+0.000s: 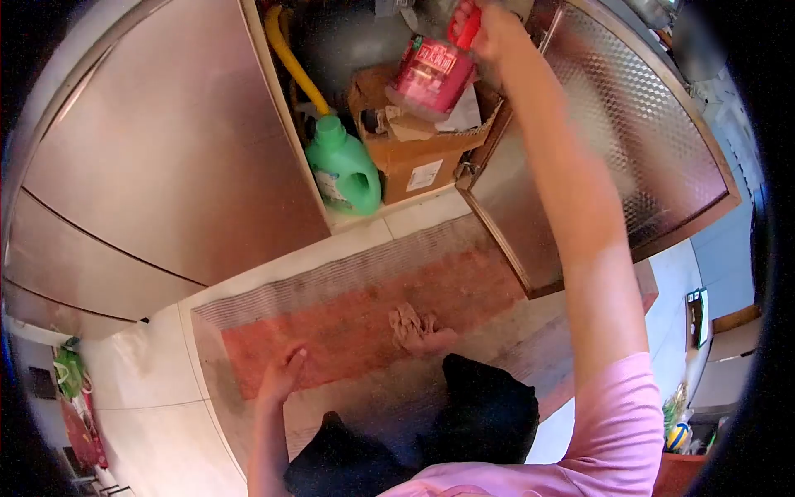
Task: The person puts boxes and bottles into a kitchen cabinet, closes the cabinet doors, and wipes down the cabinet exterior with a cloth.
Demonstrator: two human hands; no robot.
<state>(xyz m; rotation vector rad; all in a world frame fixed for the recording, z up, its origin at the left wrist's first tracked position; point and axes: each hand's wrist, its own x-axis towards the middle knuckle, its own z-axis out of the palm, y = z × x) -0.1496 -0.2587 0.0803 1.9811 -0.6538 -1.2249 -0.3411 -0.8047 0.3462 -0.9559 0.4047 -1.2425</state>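
Note:
My right hand (490, 35) is closed around the red handle of a clear plastic jug (432, 79) with a pink label. The jug hangs tilted in the cabinet opening, above an open cardboard box (406, 166) holding pale papers or packets. Left of the box, a green detergent bottle (344, 170) with a side handle stands on the cabinet floor. Low over the mat, my left hand (284, 374) holds nothing, its fingers loosely bent and partly seen. A crumpled pinkish cloth (416, 329) lies on the mat to its right.
A textured metal cabinet door (617, 124) stands swung out on the right, close to my right arm. The left metal door (166, 157) is closed. Inside the cabinet a yellow hose (296, 66) runs down. A red-and-grey mat (331, 348) covers the tiles before my knees.

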